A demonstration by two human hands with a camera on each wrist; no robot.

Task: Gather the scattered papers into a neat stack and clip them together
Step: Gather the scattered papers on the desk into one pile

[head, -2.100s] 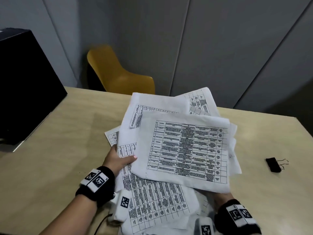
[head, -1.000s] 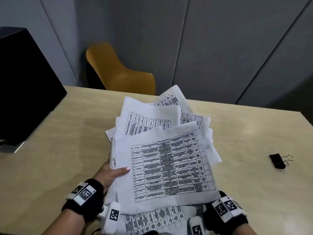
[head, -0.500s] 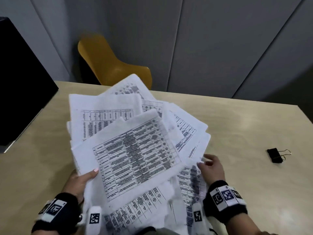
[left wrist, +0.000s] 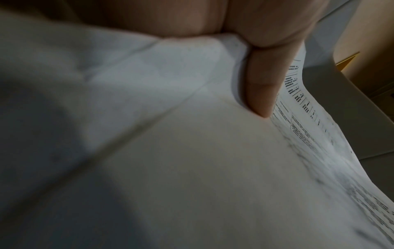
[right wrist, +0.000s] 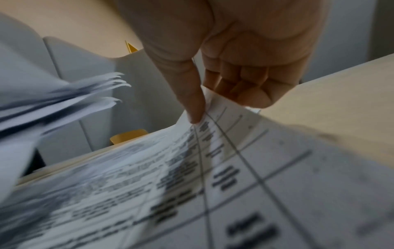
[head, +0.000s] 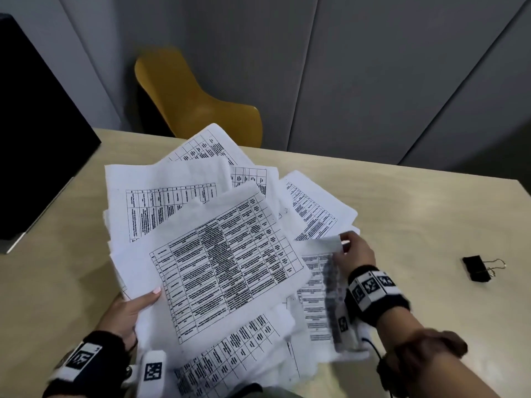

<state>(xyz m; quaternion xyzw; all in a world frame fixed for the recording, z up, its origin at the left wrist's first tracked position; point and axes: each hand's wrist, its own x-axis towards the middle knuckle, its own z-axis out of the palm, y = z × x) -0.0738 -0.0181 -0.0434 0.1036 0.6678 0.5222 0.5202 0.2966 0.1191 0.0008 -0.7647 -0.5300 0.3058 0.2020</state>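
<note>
A fanned, untidy bundle of printed table sheets (head: 227,262) is held above the wooden table (head: 416,225). My left hand (head: 129,311) grips the bundle's near left edge, thumb on top; in the left wrist view the thumb (left wrist: 262,84) presses on the papers (left wrist: 192,160). My right hand (head: 355,252) pinches the far edge of one lower sheet (head: 321,282) at the bundle's right side; the right wrist view shows that sheet (right wrist: 234,176) between thumb (right wrist: 192,94) and curled fingers. A black binder clip (head: 478,271) lies alone on the table to the right.
A yellow chair (head: 195,101) stands behind the table's far edge against grey wall panels. A black monitor (head: 34,133) occupies the left side of the table. Bare tabletop lies between the papers and the clip.
The bundle has swung left and fanned out. My right hand left the near edge, moved up the right side and took hold of a lower sheet's edge.
</note>
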